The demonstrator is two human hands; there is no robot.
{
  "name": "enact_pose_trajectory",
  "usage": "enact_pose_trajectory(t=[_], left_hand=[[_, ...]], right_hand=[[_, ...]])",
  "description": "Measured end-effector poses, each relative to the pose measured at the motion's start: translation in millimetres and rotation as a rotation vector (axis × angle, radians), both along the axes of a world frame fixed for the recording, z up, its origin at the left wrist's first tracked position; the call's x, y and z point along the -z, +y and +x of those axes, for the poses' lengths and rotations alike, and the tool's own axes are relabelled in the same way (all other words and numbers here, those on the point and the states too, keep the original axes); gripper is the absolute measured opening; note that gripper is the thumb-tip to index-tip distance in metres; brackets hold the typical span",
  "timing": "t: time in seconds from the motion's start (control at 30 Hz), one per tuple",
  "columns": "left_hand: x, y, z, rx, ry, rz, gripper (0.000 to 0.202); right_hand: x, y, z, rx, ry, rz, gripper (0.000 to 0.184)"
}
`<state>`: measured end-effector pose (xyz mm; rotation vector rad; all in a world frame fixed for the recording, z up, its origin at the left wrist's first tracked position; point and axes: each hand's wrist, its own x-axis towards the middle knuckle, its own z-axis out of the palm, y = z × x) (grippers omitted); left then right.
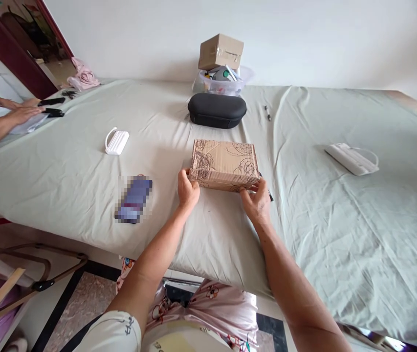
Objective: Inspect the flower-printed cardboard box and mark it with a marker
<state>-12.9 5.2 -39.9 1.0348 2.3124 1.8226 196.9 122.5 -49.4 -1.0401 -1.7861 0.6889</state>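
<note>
A brown cardboard box (226,159) with dark scribbled loops on its top and sides lies on the cloth-covered table in front of me. My left hand (188,189) is closed on its near left corner, thumb against the front face. At the near right corner, my right hand (255,199) grips the same box, with fingers partly hidden behind its side. A small dark object (271,196) pokes out beside my right hand; its kind is mostly hidden. Left of the box lies a phone (135,199), blurred by pixels.
Behind the box sits a black zip case (217,110), then a plastic basin (223,88) under another carton (221,51). White power-bank-like devices lie left (118,142) and right (353,159). A pen (267,113) rests at the back. Another person's hands (25,113) are far left.
</note>
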Motion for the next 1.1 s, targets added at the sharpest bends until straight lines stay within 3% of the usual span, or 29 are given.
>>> enact_pose_trajectory(t=[0.13,0.2,0.3,0.4,0.53,0.63,0.83,0.97,1.1], left_hand=[[-6.6,-5,3,-0.073,0.239,0.099,0.057],[-9.7,-7,12,-0.027,0.42,0.099,0.05],[-11.6,-5,32,0.113,0.609,0.059,0.046],[-11.2,-1,45,0.158,0.612,-0.003,0.042],[-13.3,-1,46,0.165,0.623,-0.044,0.043],[-16.6,-4,42,0.195,0.646,-0.08,0.047],[-17.9,-6,40,0.245,0.621,-0.123,0.054],[-15.6,-4,39,0.225,0.62,-0.112,0.052],[-14.6,-6,33,0.177,0.614,-0.051,0.048]], right_hand=[[-15.2,-6,9,0.087,-0.006,0.281,0.071],[-24.0,-16,6,0.094,-0.083,0.471,0.064],[-30.7,-39,-10,-0.04,-0.258,0.645,0.06],[-29.0,-58,-30,-0.182,-0.408,0.624,0.06],[-25.9,-62,-38,-0.22,-0.454,0.572,0.063],[-26.7,-52,-29,-0.184,-0.408,0.569,0.059],[-26.2,-23,-6,0.057,-0.187,0.51,0.043],[-22.3,-17,-1,0.051,-0.018,0.408,0.039],[-26.3,-29,-4,-0.005,0.036,0.423,0.03]])
